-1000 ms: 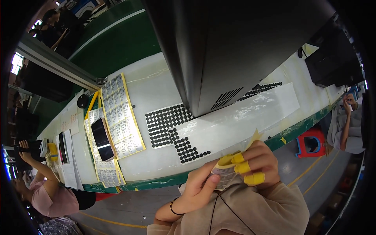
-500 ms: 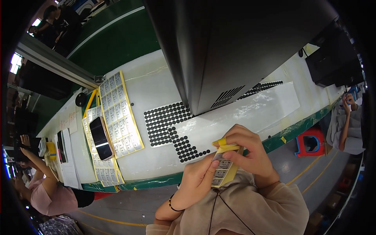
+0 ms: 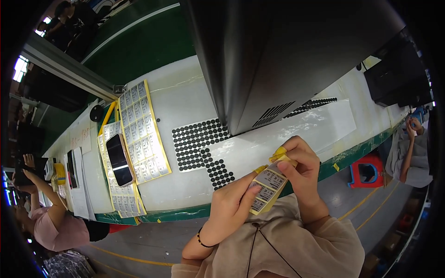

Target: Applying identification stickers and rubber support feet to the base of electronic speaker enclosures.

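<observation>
A strip of silver printed labels on yellow backing [image 3: 270, 184] is held up in front of my body, past the table's near edge. My left hand [image 3: 232, 204] grips its left side between thumb and fingers. At the upper right corner, my right hand [image 3: 303, 164] pinches the strip, thumb on the face. Yellow covers wrap a fingertip on each hand. Just beyond my hands stands a large black casing [image 3: 287, 60] with slotted vents, on the white-covered table [image 3: 181, 99]. A sheet of round black pads [image 3: 197, 143] lies left of the casing's lower corner.
On the left, a phone [image 3: 119, 160] rests on yellow-backed label sheets [image 3: 143, 134]. A black roll [image 3: 96, 113] sits behind them. Another black casing [image 3: 394, 76] stands at the far right. A red and blue stool [image 3: 366, 171] is beyond the table edge. Other people sit on both sides.
My right hand has shifted slightly up and right and opened out the label strip, so more of its printed face shows. My left hand still grips its side.
</observation>
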A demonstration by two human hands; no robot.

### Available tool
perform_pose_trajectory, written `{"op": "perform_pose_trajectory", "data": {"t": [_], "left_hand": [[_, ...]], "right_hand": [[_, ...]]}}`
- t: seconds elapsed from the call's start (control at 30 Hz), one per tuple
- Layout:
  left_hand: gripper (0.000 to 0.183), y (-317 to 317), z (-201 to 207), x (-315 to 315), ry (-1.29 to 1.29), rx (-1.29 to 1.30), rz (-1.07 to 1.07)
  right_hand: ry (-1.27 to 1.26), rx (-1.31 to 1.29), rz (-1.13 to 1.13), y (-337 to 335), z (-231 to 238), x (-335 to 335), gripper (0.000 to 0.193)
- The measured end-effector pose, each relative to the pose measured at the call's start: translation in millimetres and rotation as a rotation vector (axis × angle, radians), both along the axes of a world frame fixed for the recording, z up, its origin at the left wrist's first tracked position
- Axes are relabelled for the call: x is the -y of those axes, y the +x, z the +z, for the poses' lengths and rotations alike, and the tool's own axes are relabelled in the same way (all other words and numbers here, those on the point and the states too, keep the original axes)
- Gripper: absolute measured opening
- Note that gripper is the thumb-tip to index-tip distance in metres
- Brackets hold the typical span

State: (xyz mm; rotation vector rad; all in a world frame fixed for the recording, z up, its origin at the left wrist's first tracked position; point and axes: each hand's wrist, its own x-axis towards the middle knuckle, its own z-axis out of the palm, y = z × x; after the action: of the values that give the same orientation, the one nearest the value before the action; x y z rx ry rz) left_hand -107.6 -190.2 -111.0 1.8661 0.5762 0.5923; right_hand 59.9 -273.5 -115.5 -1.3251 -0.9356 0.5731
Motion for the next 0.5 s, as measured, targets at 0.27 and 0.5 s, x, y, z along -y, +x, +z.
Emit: {"op": "perform_pose_trajectory", "data": {"t": [0.27, 0.5], "left_hand": [[0.021, -3.7, 7.3, -1.9, -0.274, 0.005, -0.035], [0.020, -7.1, 3.0, 0.3, -0.268, -0.016, 0.058]], "right_hand": [[0.100, 0.070, 0.003, 2.1, -6.3, -0.5, 0.011], [0.162, 0.093, -0.043, 2.5, -11.8, -1.8, 0.011]]}}
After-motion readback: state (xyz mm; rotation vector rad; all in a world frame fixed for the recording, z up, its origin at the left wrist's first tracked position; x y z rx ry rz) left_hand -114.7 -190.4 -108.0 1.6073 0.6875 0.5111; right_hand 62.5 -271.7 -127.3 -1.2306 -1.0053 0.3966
